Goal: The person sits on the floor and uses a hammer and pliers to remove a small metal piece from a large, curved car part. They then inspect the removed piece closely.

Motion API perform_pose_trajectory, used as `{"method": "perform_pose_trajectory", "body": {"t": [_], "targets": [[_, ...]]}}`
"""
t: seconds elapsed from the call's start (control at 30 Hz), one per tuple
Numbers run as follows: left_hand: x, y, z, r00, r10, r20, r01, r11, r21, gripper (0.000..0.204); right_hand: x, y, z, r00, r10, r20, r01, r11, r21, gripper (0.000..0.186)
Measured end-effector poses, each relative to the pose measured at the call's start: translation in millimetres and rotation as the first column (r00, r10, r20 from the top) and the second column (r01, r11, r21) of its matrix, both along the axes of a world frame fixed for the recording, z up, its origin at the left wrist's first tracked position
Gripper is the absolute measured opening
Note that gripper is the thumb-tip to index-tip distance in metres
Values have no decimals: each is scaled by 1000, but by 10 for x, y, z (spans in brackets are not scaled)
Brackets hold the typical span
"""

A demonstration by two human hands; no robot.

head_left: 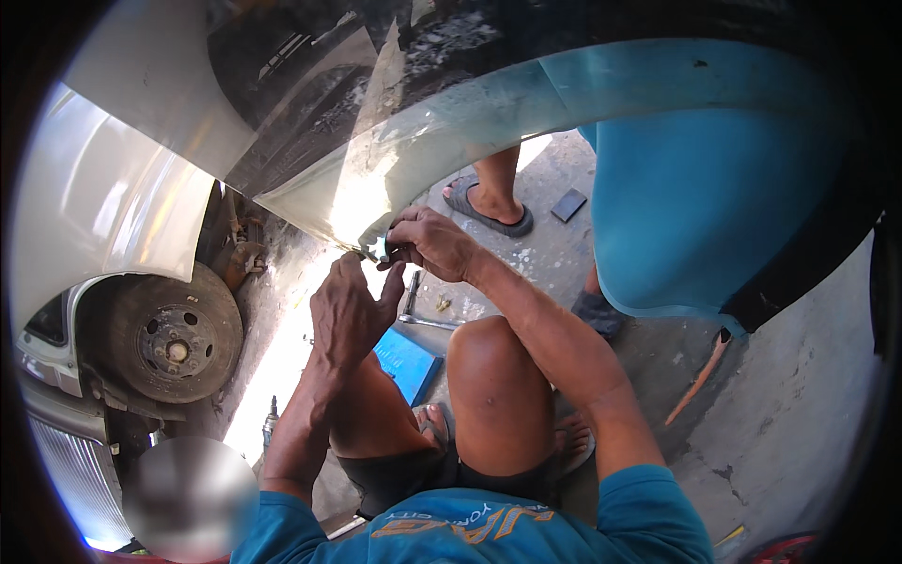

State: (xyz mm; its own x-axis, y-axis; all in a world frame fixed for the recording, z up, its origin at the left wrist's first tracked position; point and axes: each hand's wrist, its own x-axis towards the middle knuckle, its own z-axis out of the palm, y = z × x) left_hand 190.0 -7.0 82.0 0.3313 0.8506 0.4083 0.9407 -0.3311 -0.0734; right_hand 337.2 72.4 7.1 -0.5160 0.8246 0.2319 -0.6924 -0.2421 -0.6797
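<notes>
My right hand [432, 246] has its fingers curled on a small metal bracket [376, 246] at the lower corner of a long pale panel edge [460, 117]. My left hand [348, 305] is just below and left of it, fingertips bent against that corner, thumb raised; whatever they pinch is hidden. Below my hands, a long socket wrench [425, 321] and an upright metal tool [411, 293] lie on the concrete by a blue plastic case [409, 365].
At left are a white car body panel [113, 188] and an exposed wheel [169, 329]. Another person's sandalled foot [498, 211] is beyond my hands, near a dark block [568, 205]. A large teal cover [705, 207] hangs at right. A metal tool [271, 423] stands at lower left.
</notes>
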Motion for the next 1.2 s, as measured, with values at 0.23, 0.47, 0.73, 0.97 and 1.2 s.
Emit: {"method": "perform_pose_trajectory", "body": {"t": [0.23,0.47,0.73,0.97,1.2], "targets": [[76,69,-28,984,180,-10,-179,982,62,45,-55,78,-15,999,-25,29,22,995,93,31],[77,155,-28,988,146,54,-151,981,120,39,-159,212,-91,997,35,-68,-29,995,93,30],[52,252,-73,992,124,30,-127,977,170,33,-125,241,-73,999,18,-46,-12,991,135,33],[144,223,-38,980,171,107,-184,975,128,32,-163,347,-70,999,33,31,-37,989,143,23],[102,215,-61,978,190,87,-198,975,98,34,-224,417,-87,999,36,38,-42,983,180,20]]}}
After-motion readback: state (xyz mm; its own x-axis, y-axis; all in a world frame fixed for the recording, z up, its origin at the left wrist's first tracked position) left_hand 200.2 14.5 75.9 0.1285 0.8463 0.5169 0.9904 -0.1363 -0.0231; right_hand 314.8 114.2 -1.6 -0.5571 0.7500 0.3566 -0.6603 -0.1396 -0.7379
